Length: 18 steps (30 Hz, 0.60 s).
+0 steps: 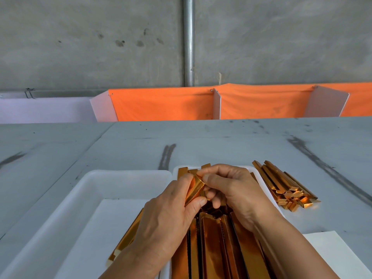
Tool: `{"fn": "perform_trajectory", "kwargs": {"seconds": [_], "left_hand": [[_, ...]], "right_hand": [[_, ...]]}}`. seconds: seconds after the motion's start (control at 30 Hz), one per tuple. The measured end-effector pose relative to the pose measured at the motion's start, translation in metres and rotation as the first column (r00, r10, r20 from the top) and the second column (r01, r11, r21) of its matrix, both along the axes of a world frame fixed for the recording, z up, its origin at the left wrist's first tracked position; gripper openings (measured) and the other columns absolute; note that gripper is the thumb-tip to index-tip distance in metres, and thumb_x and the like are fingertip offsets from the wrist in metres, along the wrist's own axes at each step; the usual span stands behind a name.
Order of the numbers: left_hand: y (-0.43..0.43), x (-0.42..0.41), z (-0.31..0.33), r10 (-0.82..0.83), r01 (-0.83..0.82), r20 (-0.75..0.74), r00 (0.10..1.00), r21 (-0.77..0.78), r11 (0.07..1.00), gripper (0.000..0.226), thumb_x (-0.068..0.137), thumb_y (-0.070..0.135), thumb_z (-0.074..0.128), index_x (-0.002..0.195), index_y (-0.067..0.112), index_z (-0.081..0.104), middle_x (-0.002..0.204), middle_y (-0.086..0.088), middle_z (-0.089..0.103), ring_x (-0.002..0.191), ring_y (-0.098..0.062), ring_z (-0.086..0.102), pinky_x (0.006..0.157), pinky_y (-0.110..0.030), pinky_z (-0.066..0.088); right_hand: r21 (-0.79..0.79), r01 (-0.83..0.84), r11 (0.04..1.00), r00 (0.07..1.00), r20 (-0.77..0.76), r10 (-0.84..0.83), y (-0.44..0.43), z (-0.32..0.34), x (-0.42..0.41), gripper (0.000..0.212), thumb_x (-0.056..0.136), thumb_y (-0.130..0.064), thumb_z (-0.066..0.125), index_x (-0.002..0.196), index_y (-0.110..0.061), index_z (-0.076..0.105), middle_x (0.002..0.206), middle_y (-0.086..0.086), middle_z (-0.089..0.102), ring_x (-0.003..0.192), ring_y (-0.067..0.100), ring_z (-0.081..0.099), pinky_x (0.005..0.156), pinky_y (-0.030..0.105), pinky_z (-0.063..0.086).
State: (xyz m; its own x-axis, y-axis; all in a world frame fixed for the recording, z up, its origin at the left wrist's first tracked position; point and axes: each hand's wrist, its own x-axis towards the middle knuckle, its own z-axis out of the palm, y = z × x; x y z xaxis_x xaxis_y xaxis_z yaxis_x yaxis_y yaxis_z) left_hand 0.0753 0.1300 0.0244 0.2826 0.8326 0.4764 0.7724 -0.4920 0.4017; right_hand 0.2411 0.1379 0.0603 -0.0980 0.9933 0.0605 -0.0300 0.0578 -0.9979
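Both of my hands work on one shiny gold card strip, held above a white tray full of flat gold strips. My left hand grips the strip from the left, thumb under it and fingers over it. My right hand pinches the strip's upper end between thumb and forefinger. The strip looks partly folded along its length; its lower end is hidden by my fingers.
A second white tray lies to the left with one gold strip in it. A pile of folded gold strips lies on the grey table to the right. White sheet at lower right. Orange cloth and white dividers stand behind the table.
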Motion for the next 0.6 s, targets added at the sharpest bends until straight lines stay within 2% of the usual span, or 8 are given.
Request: {"fn": "perform_trajectory", "kwargs": {"seconds": [0.13, 0.33, 0.6], "left_hand": [[0.0004, -0.0001, -0.0010, -0.011, 0.011, -0.001, 1.000, 0.012, 1.000, 0.056, 0.080, 0.076, 0.019, 0.129, 0.048, 0.020, 0.101, 0.022, 0.050, 0.083, -0.001, 0.057, 0.066, -0.009, 0.044], [0.0005, -0.0010, -0.0018, -0.011, 0.012, -0.030, 0.999, 0.032, 0.999, 0.056, 0.081, 0.076, 0.017, 0.129, 0.047, 0.020, 0.101, 0.022, 0.049, 0.082, -0.001, 0.057, 0.066, -0.010, 0.044], [-0.0011, -0.0002, -0.0007, -0.002, 0.005, -0.061, 0.998, 0.049, 0.999, 0.060, 0.080, 0.076, 0.015, 0.132, 0.046, 0.017, 0.109, 0.021, 0.050, 0.088, -0.002, 0.058, 0.072, -0.013, 0.048]], "right_hand": [[-0.058, 0.002, 0.998, 0.998, -0.057, -0.006, 0.0000, 0.0014, 0.0008, 0.013, 0.091, -0.005, 0.066, 0.085, -0.009, 0.076, 0.062, 0.013, 0.063, 0.042, 0.016, 0.052, 0.046, 0.022, 0.047], [-0.081, 0.007, 0.997, 0.999, -0.053, -0.011, -0.0013, 0.0028, 0.0011, 0.024, 0.089, -0.005, 0.067, 0.069, -0.016, 0.074, 0.061, 0.010, 0.065, 0.039, 0.014, 0.053, 0.042, 0.020, 0.045], [-0.133, 0.003, 0.991, 0.997, -0.078, -0.014, -0.0020, 0.0065, 0.0061, 0.015, 0.085, -0.004, 0.071, 0.073, -0.011, 0.077, 0.067, 0.014, 0.069, 0.039, 0.014, 0.055, 0.040, 0.020, 0.048]]}}
